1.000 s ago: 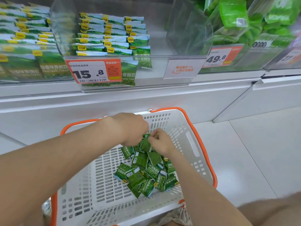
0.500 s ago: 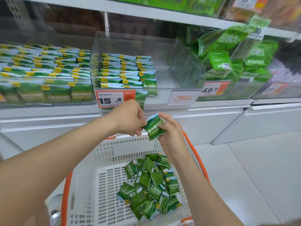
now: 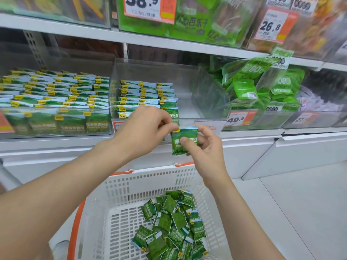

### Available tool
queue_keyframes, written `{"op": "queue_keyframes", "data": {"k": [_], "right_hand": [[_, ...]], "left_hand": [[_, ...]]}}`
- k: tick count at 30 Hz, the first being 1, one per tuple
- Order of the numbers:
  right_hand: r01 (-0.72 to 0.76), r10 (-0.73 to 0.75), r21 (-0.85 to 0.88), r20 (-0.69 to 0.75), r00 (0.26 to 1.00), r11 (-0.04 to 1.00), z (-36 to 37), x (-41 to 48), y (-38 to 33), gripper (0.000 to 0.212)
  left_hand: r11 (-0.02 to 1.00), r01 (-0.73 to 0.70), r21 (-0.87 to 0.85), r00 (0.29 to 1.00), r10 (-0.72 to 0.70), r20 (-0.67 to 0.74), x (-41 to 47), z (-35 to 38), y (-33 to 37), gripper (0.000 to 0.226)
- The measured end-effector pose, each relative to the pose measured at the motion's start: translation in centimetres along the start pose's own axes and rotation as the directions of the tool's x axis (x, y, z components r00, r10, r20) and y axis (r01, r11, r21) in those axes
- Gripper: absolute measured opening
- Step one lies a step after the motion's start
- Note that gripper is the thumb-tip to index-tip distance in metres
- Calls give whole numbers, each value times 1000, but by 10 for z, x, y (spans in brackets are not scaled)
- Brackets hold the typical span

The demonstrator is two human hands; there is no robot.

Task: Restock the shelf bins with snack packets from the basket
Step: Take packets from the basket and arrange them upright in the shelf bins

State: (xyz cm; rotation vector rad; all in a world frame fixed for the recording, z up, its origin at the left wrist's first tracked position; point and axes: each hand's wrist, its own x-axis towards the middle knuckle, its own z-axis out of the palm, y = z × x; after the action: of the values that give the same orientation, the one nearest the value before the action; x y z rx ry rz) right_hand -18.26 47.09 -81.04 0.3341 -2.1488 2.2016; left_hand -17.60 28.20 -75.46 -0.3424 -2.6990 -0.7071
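A small green snack packet (image 3: 185, 140) is held upright in front of the middle clear shelf bin (image 3: 187, 79). My left hand (image 3: 144, 128) pinches its top left corner. My right hand (image 3: 204, 149) grips it with thumb across the front and fingers behind. That bin holds rows of matching packets (image 3: 146, 94) on its left side, while its right side shows bare floor. Below, a white basket with orange trim (image 3: 150, 181) holds several loose green packets (image 3: 172, 224).
The left bin (image 3: 54, 102) is packed with similar green packets. To the right, a bin (image 3: 262, 87) holds larger bright green bags. Price tags line the bin fronts. An upper shelf (image 3: 169, 40) runs overhead. Pale floor tiles (image 3: 300, 212) lie right of the basket.
Both hands rose out of the basket with one packet and carried it up toward the middle bin. The packet turned upright. The view tilted upward, showing more shelf.
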Motion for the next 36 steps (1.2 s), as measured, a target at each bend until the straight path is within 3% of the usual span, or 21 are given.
{"op": "queue_keyframes", "data": {"k": [3,6,8,10,13,16,20,23,27,33,36], "right_hand": [[108,-105,11,-153,983,994,1,16,-16,25],[198,-208,-79,-157,965,977,3,41,-34,26],[244,-276,-218,-125,953,945,7,65,-41,30],[227,-282,-467,-49,958,854,11,93,-44,29],[35,-19,-770,30,999,637,19,127,-47,29],[-81,247,-859,55,967,506,29,146,-46,36],[-68,343,-932,62,937,355,38,165,-41,37],[-95,398,-934,54,916,345,41,172,-40,49],[3,423,-952,138,896,305,48,171,-41,57],[-11,269,-930,95,958,367,47,171,-36,75],[99,228,-931,187,955,350,47,174,-31,77]], "left_hand": [[991,55,123,991,-40,-127,5,-7,-4,17],[962,118,245,990,-94,-106,10,-6,-12,25],[933,159,322,987,-144,-69,12,-5,-17,32],[915,179,362,981,-196,12,13,-6,-19,40],[889,93,448,970,-183,161,13,-11,-20,44],[892,71,446,967,-171,188,14,-10,-21,34],[899,67,432,953,-187,240,20,-10,-22,35],[905,45,423,950,-169,261,21,-8,-22,35],[895,5,447,946,-148,287,22,-8,-24,40],[899,-21,438,961,-103,256,22,-7,-26,43],[904,-7,428,963,-110,247,22,-7,-25,42]]}}
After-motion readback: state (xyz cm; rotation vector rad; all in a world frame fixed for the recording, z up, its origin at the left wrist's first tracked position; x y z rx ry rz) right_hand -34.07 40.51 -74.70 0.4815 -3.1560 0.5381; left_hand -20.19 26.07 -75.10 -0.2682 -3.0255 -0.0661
